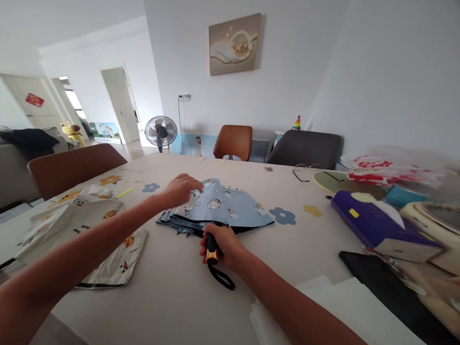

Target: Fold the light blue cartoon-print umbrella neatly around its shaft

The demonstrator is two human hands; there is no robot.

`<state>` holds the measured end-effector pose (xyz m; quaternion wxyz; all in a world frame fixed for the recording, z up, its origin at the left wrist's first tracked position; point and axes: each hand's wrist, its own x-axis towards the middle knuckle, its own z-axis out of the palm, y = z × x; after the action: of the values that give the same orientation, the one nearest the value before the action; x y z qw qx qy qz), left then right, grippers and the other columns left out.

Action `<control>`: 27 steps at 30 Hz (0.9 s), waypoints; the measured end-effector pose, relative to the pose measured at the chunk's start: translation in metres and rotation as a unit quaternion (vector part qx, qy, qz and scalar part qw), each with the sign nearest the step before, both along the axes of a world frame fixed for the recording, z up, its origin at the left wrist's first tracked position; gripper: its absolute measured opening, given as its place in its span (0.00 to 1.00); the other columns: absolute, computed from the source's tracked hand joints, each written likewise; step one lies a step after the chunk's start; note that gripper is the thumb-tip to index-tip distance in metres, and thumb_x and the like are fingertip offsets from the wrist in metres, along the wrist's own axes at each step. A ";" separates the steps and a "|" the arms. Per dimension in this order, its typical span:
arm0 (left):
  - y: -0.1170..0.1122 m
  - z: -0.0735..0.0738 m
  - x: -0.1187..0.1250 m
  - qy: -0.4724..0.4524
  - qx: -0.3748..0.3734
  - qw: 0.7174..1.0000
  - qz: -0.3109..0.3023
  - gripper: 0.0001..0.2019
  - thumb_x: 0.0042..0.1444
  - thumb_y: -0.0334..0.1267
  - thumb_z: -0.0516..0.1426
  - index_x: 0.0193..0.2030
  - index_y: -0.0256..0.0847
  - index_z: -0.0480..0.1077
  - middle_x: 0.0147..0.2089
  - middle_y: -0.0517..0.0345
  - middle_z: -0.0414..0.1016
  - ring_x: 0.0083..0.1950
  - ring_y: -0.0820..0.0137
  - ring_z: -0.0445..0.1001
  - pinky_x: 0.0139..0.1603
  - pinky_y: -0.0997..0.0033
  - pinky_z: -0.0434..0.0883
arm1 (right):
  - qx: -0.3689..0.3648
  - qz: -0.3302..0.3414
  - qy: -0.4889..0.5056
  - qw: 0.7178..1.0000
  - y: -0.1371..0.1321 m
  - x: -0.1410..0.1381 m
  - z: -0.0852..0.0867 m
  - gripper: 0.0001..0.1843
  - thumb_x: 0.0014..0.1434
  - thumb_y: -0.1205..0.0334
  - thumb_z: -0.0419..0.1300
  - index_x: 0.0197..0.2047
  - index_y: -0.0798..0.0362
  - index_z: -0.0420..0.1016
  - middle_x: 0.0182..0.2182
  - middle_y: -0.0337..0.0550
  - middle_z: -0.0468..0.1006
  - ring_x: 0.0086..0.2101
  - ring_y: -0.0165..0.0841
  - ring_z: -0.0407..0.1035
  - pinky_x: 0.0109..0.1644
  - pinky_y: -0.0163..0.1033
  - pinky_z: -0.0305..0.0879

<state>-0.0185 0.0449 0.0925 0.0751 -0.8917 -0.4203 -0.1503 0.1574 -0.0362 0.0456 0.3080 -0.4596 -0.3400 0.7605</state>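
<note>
A folded light-blue umbrella (pixel 229 207) with cartoon prints lies on the table (pixel 165 301) in front of me. My right hand (pixel 222 245) is closed around its black handle with a gold ring, and a black wrist strap loops out below the hand. My left hand (pixel 178 190) reaches across and rests on the far left part of the blue canopy, fingers curled down on the fabric folds.
A cream printed umbrella canopy (pixel 95 233) lies at the left. A purple box (pixel 379 225), a round appliance (pixel 439 220), a plastic bag (pixel 388 170), glasses (pixel 303 172) and white papers (pixel 345 317) crowd the right side. Chairs (pixel 234 141) stand around the table, and a fan (pixel 161 131) stands behind it.
</note>
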 end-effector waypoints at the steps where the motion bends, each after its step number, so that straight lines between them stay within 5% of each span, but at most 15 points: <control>1: -0.004 0.003 0.013 -0.006 -0.004 0.999 -0.049 0.32 0.37 0.17 0.43 0.47 0.45 0.69 0.54 0.62 0.69 0.56 0.72 0.64 0.59 0.63 0.56 | 0.002 0.002 -0.002 1.000 0.001 0.000 -0.001 0.04 0.50 0.67 0.51 0.25 0.55 0.60 0.16 0.39 0.68 0.14 0.31 0.65 0.14 0.37 0.65; 3: -0.012 0.002 0.035 0.023 -0.040 0.990 -0.135 0.38 0.37 0.16 0.42 0.56 0.49 0.60 0.61 0.63 0.60 0.63 0.73 0.54 0.62 0.61 0.50 | 0.010 0.004 -0.002 1.000 0.002 0.000 -0.002 0.03 0.50 0.68 0.51 0.26 0.55 0.60 0.16 0.40 0.68 0.14 0.31 0.66 0.14 0.37 0.65; 6: -0.018 -0.005 0.053 0.071 -0.111 0.973 -0.189 0.37 0.40 0.17 0.44 0.57 0.53 0.59 0.61 0.66 0.59 0.65 0.71 0.48 0.63 0.56 0.44 | 0.018 0.001 0.007 1.000 0.002 0.002 -0.003 0.02 0.50 0.67 0.51 0.27 0.55 0.60 0.17 0.39 0.68 0.15 0.32 0.66 0.14 0.37 0.64; 10: -0.019 -0.016 0.050 0.053 -0.145 0.973 -0.174 0.30 0.45 0.19 0.46 0.52 0.52 0.63 0.57 0.64 0.65 0.63 0.71 0.53 0.63 0.55 0.44 | 0.011 -0.005 0.020 1.000 0.006 0.004 -0.004 0.03 0.50 0.67 0.52 0.26 0.55 0.61 0.16 0.38 0.67 0.15 0.31 0.65 0.14 0.37 0.64; 15: -0.020 -0.030 0.044 -0.001 -0.122 0.982 -0.146 0.21 0.54 0.26 0.48 0.52 0.50 0.64 0.56 0.59 0.66 0.63 0.68 0.52 0.62 0.53 0.43 | -0.022 -0.019 0.075 0.997 0.012 0.008 -0.006 0.04 0.50 0.66 0.56 0.27 0.58 0.65 0.20 0.39 0.68 0.19 0.27 0.65 0.26 0.40 0.72; 22: -0.013 -0.053 0.040 -0.061 -0.072 0.986 -0.135 0.24 0.52 0.22 0.45 0.52 0.47 0.64 0.56 0.57 0.64 0.63 0.69 0.53 0.63 0.56 0.46 | -0.042 0.054 0.176 0.982 0.018 0.019 -0.007 0.24 0.55 0.44 0.50 0.32 0.60 0.67 0.23 0.42 0.70 0.21 0.31 0.67 0.26 0.45 0.71; 27: -0.013 -0.058 0.040 -0.089 -0.069 0.986 -0.127 0.17 0.56 0.26 0.46 0.48 0.46 0.67 0.54 0.56 0.66 0.62 0.70 0.54 0.62 0.56 0.47 | -0.035 0.061 0.162 0.984 0.020 0.020 -0.012 0.18 0.56 0.51 0.53 0.33 0.61 0.68 0.24 0.42 0.72 0.22 0.30 0.69 0.25 0.42 0.72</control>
<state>0.0218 0.0314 0.0343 -0.0439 -0.9240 -0.3182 -0.2077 0.1774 -0.0157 0.0339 0.2956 -0.3198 -0.2860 0.8536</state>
